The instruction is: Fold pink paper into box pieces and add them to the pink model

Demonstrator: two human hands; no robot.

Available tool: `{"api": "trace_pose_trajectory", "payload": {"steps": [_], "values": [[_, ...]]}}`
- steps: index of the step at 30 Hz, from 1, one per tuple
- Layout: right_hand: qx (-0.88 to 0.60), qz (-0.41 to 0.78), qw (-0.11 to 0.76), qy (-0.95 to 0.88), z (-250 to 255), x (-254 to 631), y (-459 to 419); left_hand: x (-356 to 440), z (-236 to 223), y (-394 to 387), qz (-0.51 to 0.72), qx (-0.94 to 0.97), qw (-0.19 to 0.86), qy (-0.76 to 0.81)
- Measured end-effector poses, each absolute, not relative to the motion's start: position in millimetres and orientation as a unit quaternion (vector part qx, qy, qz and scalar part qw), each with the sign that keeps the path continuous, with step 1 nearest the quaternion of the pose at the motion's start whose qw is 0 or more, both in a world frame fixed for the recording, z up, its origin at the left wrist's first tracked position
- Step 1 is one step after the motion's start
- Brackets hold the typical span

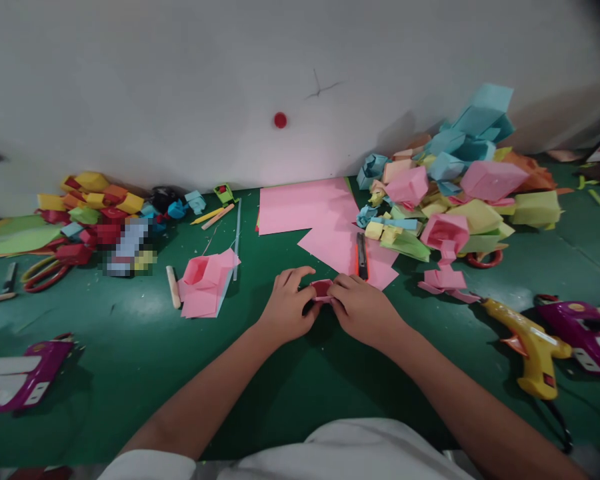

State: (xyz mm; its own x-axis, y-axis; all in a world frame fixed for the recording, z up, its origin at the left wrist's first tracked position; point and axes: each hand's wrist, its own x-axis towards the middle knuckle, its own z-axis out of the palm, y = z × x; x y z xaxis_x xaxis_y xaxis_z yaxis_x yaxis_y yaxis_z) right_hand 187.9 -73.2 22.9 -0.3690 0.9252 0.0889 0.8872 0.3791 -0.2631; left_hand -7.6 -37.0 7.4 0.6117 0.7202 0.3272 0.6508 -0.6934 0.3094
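Note:
Between my two hands is a small folded pink paper box (323, 289), its hollow side facing up. My left hand (291, 303) pinches its left side between thumb and fingers, the index finger lifted away. On the opposite side my right hand (363, 310) grips the box with thumb and fingertips. The fingers cover much of its walls. Just beyond the right hand, a black and orange utility knife (362, 257) rests on pink paper sheets (330, 248). To the left, another pink paper box (200, 272) sits on small pink paper pieces (205, 303).
A heap of folded paper shapes (445, 193) lies at the right against the wall, and another colourful pile (93, 193) at the left. A yellow glue gun (535, 347) and purple glue gun (583, 333) lie right; another purple glue gun (45, 373) lies left. Scissors (47, 273) are near the left pile.

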Motion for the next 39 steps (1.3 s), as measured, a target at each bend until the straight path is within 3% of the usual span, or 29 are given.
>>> {"api": "trace_pose_trajectory", "payload": {"steps": [11, 23, 34, 39], "values": [[-0.545, 0.079, 0.108, -0.828, 20.4, 193.1, -71.4, -13.1, 5.4, -33.3, 0.272, 0.886, 0.113, 0.357], [-0.532, 0.067, 0.171, -0.827, 17.9, 196.1, -72.3, -12.7, 8.2, -34.5, 0.276, 0.897, 0.084, 0.333], [-0.519, 0.141, 0.311, -0.784, 22.8, 201.7, -71.3, -15.3, 7.0, -32.9, 0.359, 0.842, 0.155, 0.372], [-0.513, 0.199, 0.342, -0.762, 19.7, 198.7, -70.1, -11.5, 7.4, -32.1, 0.322, 0.833, 0.216, 0.394]]}}
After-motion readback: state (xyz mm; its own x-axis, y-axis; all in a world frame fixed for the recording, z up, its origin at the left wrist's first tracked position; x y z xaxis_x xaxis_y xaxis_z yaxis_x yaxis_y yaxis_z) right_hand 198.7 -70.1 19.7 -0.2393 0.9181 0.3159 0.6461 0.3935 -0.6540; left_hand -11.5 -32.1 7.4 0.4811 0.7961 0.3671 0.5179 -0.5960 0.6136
